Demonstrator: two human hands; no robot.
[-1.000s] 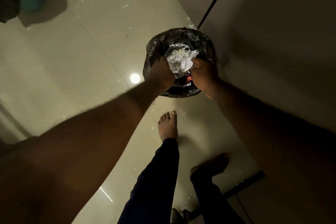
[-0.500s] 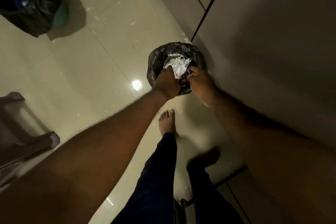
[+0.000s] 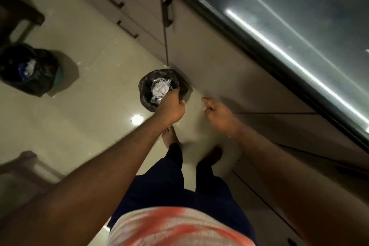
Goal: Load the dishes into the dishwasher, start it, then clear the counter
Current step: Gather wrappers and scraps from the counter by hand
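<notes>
The right hand (image 3: 217,114) has let go of the trash bin (image 3: 145,91) and hangs loose and empty at 3 o'clock from it. The left hand (image 3: 171,106) is curled at the rim, and I can't tell if it holds on. The trash looks dumped.

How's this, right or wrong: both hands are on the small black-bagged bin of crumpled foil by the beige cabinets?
Not quite. Only the left hand is at the small black-bagged bin; the right hand hangs clear of it, holding nothing, as the head view shows.

near bin (image 3: 145,91) on the floor (image 3: 89,126) just beside the cabinet (image 3: 219,66), far bin (image 3: 41,83) well apart leftward
</notes>
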